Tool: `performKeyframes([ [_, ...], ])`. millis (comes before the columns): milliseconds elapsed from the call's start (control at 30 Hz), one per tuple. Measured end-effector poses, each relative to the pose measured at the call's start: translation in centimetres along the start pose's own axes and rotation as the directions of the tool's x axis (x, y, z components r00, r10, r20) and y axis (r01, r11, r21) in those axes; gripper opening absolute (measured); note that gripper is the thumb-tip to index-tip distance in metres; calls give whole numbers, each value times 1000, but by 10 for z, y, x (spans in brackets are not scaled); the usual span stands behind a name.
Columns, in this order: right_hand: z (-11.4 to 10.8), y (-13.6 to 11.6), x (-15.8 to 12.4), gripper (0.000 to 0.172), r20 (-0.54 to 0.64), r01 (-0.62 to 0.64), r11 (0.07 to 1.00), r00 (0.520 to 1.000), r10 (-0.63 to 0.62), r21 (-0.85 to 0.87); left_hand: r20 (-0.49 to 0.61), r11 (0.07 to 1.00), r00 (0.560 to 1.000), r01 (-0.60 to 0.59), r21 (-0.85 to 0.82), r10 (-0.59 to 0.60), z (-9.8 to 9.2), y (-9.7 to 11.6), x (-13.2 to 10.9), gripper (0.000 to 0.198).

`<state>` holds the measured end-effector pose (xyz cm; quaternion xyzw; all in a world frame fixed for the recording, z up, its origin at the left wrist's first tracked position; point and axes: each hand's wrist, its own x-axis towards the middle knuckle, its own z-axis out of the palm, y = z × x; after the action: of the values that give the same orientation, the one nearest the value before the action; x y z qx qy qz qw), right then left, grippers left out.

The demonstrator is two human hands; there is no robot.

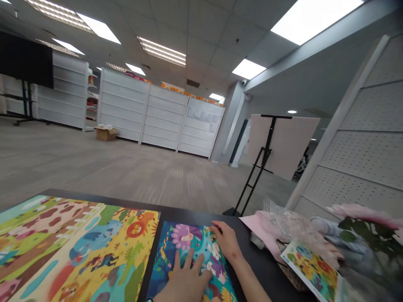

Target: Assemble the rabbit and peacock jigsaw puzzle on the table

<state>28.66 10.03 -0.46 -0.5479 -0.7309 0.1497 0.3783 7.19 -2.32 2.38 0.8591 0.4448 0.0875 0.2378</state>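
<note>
A rectangular blue-and-teal picture board (189, 237), printed with a purple peacock and white rabbits, lies flat on the black surface (195, 214). The left hand (185, 277) rests open and palm down on its lower part, fingers spread. The right hand (226, 242) lies on its right edge, fingers relaxed and apparently not gripping, though the angle makes that hard to be sure of. Just left of the board lies a yellow lion-print panel (107, 251), edge to edge with a green-and-pink animal-print panel (40, 235). To the right are a sheet of pink paper (256, 226), crumpled clear plastic wrap (283, 220) and a colourful printed card (311, 270). Beyond, on the carpeted floor (126, 176), stand white shelving units (163, 117), a brown cardboard box (106, 133) and a black metal easel (267, 155).
</note>
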Motion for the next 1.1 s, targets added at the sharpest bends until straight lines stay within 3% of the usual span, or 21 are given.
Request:
performKeyframes([
  [133, -2, 0, -4, 36, -5, 17, 999, 1000, -17, -48, -22, 999, 1000, -20, 48, 21, 15, -12, 9, 45],
  [300, -2, 0, -6, 22, 52, 56, 993, 997, -50, -106, 6, 998, 1000, -24, 53, 24, 21, -20, 15, 46],
  [600, -4, 2, -10, 38, 102, 63, 978, 994, -43, -198, 37, 997, 999, -12, 77, 10, 22, -21, 16, 48],
  [967, -14, -30, -16, 29, 188, 95, 942, 981, -35, -322, 72, 998, 997, -16, 67, 11, 22, -22, 17, 49],
  [1100, -17, -40, -20, 33, 229, 95, 927, 973, -11, -362, 44, 996, 999, -16, 89, 12, 32, -25, 20, 48],
])
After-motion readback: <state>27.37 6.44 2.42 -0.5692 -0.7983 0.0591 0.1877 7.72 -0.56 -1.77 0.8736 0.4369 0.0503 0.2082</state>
